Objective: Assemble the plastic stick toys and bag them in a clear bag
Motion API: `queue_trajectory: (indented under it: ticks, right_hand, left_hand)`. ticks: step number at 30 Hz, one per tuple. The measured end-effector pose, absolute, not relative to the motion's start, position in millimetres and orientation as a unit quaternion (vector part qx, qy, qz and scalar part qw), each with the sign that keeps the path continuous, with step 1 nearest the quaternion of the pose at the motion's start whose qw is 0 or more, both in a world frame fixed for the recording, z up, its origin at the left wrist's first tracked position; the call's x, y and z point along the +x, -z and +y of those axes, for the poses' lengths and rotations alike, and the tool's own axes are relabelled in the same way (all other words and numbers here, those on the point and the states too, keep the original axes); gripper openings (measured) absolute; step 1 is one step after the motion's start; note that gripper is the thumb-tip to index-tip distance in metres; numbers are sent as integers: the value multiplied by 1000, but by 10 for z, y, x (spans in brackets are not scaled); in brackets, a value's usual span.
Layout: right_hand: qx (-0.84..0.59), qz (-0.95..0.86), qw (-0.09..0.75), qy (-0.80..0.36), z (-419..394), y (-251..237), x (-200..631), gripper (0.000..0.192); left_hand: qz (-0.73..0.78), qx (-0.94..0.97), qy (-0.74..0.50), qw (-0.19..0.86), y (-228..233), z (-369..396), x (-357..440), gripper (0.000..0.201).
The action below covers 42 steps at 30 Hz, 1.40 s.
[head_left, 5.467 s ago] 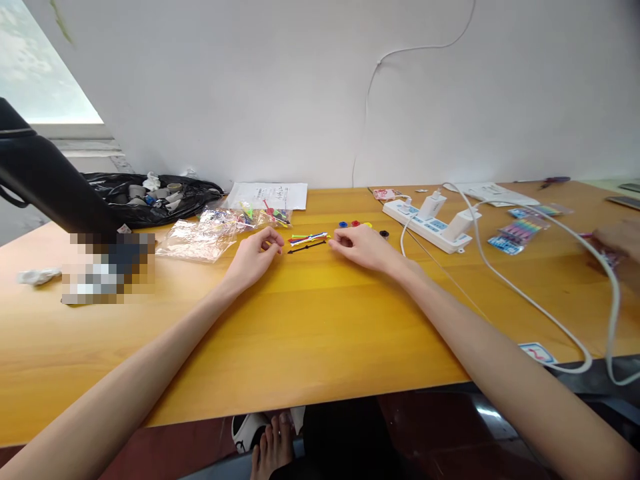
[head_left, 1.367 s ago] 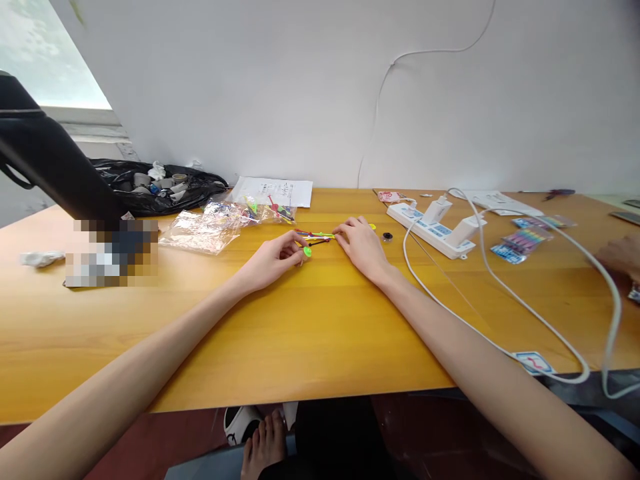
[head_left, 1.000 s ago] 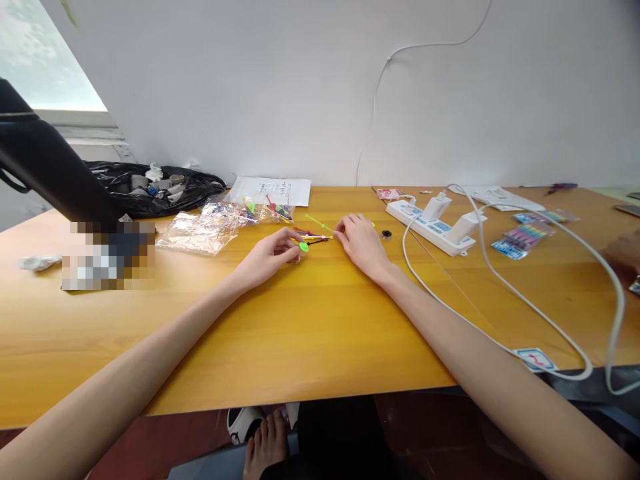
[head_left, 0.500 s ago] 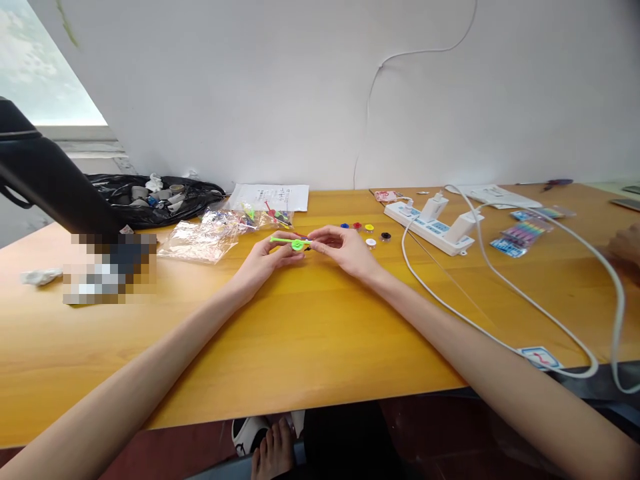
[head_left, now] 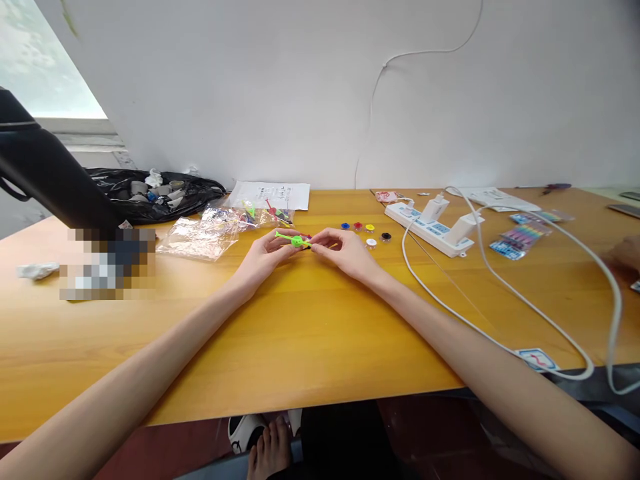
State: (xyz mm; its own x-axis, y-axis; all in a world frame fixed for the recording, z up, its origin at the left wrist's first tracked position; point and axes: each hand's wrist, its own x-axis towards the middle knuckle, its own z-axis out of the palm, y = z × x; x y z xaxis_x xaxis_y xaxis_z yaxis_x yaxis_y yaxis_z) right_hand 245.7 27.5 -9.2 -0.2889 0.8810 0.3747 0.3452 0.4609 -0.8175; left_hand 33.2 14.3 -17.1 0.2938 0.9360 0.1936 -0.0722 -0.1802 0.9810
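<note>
Above the yellow wooden table, my left hand [head_left: 269, 258] is closed around a small bright green plastic piece [head_left: 297, 241] with a round middle and a long thin arm. My right hand [head_left: 345, 253] pinches its right end with thumb and fingertips. Something red and something dark show just behind the green piece, mostly hidden by fingers. To the right of my right hand stand several small round coloured pieces: blue [head_left: 345, 227], red [head_left: 358, 227], yellow [head_left: 370, 228], white [head_left: 371, 244] and black [head_left: 386, 237].
Clear plastic bags [head_left: 200, 239] with coloured parts lie behind my left hand. A white power strip [head_left: 425, 230] with chargers and trailing cables [head_left: 483, 263] is on the right. A black bag of rubbish [head_left: 165, 193] and a black bottle [head_left: 55, 177] stand left. Another person's hand [head_left: 627, 253] shows far right.
The green piece has turned a little, so its arm now slants down to the right and its round middle shows differently. Both hands stay nearly in place; the view has shifted slightly.
</note>
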Motion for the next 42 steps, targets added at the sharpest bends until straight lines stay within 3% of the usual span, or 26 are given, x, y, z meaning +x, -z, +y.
queue_trajectory:
  ticks: [17,23,32,36,42]
  right_hand:
    - [-417,-771,420,-233,197,61,2438,12]
    - [-389,-801,403,-209,166,65,2423,15]
    - [-425,-811,347,-204,155,101,2410,23]
    - [-426,-800,350,-238,153,94,2408,24]
    - [-396,-723,417,-383,241,66,2433,27]
  left_hand:
    - [346,656,-477,472,148,120,340,42]
    - [367,617,-498,486,125,96,345,58]
    - [387,590,-504,498,112,95,332,49]
    - [381,611,-495,487,110,99,331,50]
    - [354,661,-487,447,142,132,343,42]
